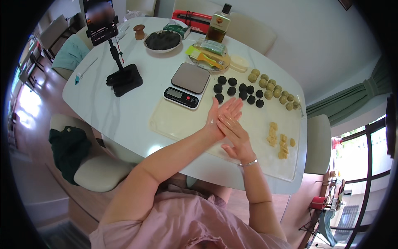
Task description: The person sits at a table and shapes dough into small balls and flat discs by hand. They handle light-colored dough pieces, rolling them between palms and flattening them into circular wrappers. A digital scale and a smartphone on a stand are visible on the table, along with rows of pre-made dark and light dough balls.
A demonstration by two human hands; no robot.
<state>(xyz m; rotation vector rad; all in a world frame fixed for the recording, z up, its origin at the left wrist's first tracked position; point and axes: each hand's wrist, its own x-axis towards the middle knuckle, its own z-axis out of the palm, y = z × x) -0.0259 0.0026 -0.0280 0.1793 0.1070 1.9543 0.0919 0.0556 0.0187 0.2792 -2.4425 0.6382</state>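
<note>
My left hand (219, 119) is held palm up over the pale pastry mat (177, 123), fingers stretched toward the dark balls. Across its palm lie the fingers of my right hand (237, 137), thumb held apart. Skin on both hands looks glossy. No object shows in either hand, though the area where they touch is hidden. Just beyond my fingertips sit several black balls (231, 91). Several olive-green balls (269, 94) are grouped to their right. Small yellow dough pieces (273, 133) lie on the mat at the right, in short rows (283, 147).
A digital kitchen scale (191, 77) stands left of the black balls. Behind are a plate with spatulas (205, 59), a bottle (219, 25) and a bowl of dark paste (163, 41). A phone stand (124, 79) occupies the left; a wooden stamp-like piece (139, 32) stands farther back.
</note>
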